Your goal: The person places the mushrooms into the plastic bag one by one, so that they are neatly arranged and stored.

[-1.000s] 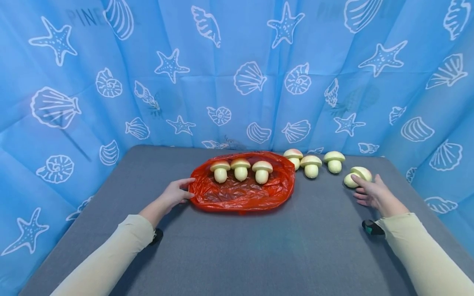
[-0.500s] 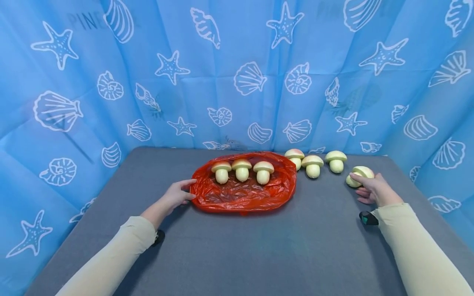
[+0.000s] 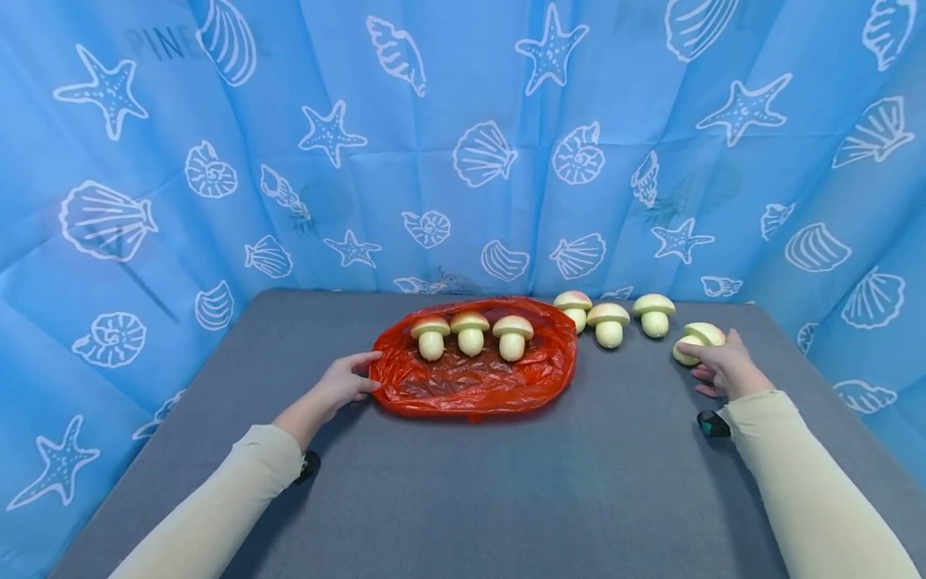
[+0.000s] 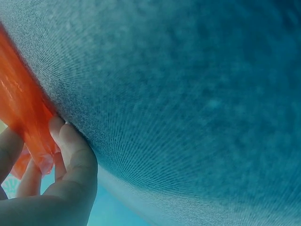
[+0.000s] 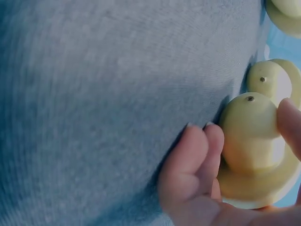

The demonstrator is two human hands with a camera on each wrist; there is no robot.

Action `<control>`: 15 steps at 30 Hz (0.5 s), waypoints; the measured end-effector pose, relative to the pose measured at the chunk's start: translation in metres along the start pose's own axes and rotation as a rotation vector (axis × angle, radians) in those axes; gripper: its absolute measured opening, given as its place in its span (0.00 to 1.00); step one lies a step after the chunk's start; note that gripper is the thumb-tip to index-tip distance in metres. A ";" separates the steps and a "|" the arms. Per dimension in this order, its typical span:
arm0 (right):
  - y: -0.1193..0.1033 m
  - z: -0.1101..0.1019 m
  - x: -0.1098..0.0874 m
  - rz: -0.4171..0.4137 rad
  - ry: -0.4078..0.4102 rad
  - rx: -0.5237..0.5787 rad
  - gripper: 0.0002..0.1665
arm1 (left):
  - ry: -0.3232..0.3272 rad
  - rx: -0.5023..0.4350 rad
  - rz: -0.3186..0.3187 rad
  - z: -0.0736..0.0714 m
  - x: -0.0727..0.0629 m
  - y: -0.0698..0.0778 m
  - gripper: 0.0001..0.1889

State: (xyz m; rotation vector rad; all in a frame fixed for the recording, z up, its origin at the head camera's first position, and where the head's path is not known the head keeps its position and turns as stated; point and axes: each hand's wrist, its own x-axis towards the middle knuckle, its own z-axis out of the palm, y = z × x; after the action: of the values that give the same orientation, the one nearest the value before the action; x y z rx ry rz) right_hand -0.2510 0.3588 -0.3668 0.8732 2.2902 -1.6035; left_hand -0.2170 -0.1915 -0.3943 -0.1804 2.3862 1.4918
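Note:
My left hand [image 3: 342,382] holds the left edge of a red plastic bag [image 3: 470,402], whose crumpled film shows between the fingers [image 4: 75,150] in the left wrist view. The bag lies with its mouth spread wide, and three toy mushrooms [image 3: 471,334] sit in it along the back. At the right, my right hand [image 3: 729,371] grips another toy mushroom [image 3: 703,334], tilted on the table. In the right wrist view the thumb [image 5: 290,123] presses its pale stem [image 5: 251,134], with curled fingers on the other side.
Three more toy mushrooms stand between the bag and my right hand: one against the bag's back right edge [image 3: 573,302], one beside it [image 3: 608,326], one farther right [image 3: 654,314]. The grey table [image 3: 506,498] ends at a blue curtain [image 3: 434,185] with white shell prints.
My right hand has moved in from the right and its fingers have closed round the rightmost mushroom, which stays about where it was. The left hand and the bag have hardly moved.

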 end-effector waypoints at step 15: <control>-0.003 0.002 -0.003 -0.064 -0.010 0.021 0.61 | -0.004 -0.004 0.007 -0.001 -0.002 0.000 0.31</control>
State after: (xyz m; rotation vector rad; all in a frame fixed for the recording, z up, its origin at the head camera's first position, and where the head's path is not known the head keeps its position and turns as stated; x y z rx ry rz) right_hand -0.2500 0.3555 -0.3637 0.8028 2.3214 -1.6567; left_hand -0.2152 -0.1928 -0.3932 -0.1699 2.3834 1.4995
